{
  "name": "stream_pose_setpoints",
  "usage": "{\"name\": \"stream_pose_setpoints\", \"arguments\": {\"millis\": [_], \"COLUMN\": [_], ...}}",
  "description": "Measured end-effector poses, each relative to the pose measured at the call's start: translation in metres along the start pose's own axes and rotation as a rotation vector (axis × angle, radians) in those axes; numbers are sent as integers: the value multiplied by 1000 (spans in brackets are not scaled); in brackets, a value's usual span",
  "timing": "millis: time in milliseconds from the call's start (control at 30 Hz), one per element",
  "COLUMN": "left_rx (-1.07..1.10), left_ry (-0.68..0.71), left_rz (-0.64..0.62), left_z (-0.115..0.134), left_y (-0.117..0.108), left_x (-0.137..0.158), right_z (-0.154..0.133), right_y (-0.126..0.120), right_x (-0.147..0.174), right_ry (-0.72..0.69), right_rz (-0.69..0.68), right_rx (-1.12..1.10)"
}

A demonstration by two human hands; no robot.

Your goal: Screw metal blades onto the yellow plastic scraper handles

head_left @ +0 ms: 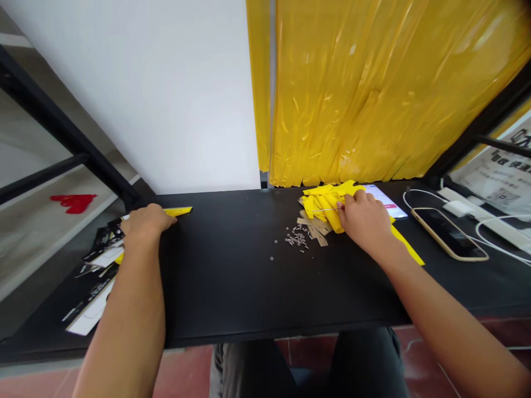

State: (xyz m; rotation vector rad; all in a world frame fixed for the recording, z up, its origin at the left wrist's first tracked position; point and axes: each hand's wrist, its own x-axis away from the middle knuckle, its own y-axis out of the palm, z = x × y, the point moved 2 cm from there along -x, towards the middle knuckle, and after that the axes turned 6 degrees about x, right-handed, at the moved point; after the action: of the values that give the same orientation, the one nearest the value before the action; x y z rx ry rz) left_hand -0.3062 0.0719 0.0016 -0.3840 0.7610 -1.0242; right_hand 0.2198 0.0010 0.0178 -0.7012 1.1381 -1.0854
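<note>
Head view, right hand [365,215] pinching tool [326,210] over yellow strips [327,198], left hand [146,220] near cards [93,309] (finger state unclear)

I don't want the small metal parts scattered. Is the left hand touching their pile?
Apart. The head view shows a broad stretch of black tabletop between the left hand and the pile of small metal parts.

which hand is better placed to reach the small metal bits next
Probably the right hand: it's by the yellow strips, nearer the small metal bits, though holding a thin rod. The left hand is by the cards.
</note>
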Motion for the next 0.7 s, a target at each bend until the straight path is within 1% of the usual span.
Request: {"name": "stream_pose_setpoints", "arguments": {"millis": [33,67,133,200,233,300,367,433,467,533,600,700], "left_rx": [-275,-446,-639,-747,-755,-766,-796,-862,-889,-863,-791,-583], "left_ry": [-178,-265,-299,-278,-256,-223,-179,-74,-90,16,55,60], "left_rz": [16,0,-88,-202,-250,-302,-329,-369,-375,-365,-399,-429], "left_z": [0,4,18,36,44,60,75,91,97,111,120,129], "left_y": [-1,-1,-1,0,1,4,9,18,22,33,45,60], "left_x": [2,3,7,12,14,19,24,29,32,37,42,49], "right_z": [1,2,2,-1,-3,-8,-14,-21,-24,-28,-31,-32], "right_y": [-2,-4,-12,-22,-27,-34,-36,-33,-30,-23,-18,-17], "right_x": [-1,-2,-5,-10,-13,-18,-22,-22,-20,-15,-9,-5], "right_ry": [-24,-54,-123,-193,-222,-264,-294,-322,-332,-339,-345,-351], "right_rz": [17,38,101,188,232,292,302,239,185,72,7,13], "right_rx": [-10,-30,-100,-198,-256,-392,-530,-626,-655,-693,-757,-891]}}
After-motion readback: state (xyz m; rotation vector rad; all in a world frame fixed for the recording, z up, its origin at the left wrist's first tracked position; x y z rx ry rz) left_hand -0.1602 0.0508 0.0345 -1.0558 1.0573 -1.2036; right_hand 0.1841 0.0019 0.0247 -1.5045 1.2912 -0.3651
